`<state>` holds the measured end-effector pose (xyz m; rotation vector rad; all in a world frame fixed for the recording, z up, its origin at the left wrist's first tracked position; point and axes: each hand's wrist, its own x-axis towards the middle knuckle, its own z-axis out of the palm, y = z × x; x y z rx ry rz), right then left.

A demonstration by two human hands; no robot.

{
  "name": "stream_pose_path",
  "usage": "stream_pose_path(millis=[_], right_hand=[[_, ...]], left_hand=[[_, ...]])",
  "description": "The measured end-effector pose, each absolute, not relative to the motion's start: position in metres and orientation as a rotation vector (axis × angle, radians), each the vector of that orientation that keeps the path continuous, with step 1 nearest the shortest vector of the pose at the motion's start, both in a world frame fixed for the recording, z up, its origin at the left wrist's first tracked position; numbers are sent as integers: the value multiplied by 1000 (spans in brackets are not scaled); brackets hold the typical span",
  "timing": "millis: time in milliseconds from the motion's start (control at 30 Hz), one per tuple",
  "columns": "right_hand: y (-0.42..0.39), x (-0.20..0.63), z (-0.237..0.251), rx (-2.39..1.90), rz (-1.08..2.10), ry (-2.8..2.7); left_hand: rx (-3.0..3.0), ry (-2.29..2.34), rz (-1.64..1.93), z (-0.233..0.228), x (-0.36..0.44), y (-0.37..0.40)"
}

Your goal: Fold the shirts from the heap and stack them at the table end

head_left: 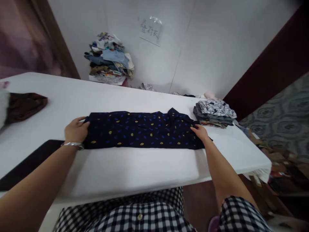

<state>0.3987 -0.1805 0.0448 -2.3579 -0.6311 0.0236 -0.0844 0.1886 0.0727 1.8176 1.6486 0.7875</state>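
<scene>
A navy shirt [135, 130] printed with small yellow and blue leaf shapes lies folded into a long strip across the white table. What looks like its collar pokes up along the far edge, right of the middle. My left hand [76, 130], with a silver bangle on the wrist, is closed on the strip's left end. At the right end, my right hand [200, 132] pinches the fabric, thumb on top. Both hands rest low, close to the tabletop, and part of the fingers is hidden by the cloth.
Folded clothes [214, 112] are stacked at the table's right end. A taller clothes pile [109, 61] stands behind the table, against the wall. On the left are a dark flat board [33, 164] and a brown cloth item [26, 104]. The white table's [135, 167] front edge runs before my body.
</scene>
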Motion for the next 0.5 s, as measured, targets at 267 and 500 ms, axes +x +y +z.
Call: stream_pose_path(millis=[267, 500], right_hand=[[-178, 386, 45, -2277, -210, -628], [-175, 387, 50, -2435, -134, -621]], left_hand=[[1803, 1705, 966, 90, -71, 182], [2029, 1712, 587, 78, -68, 207]])
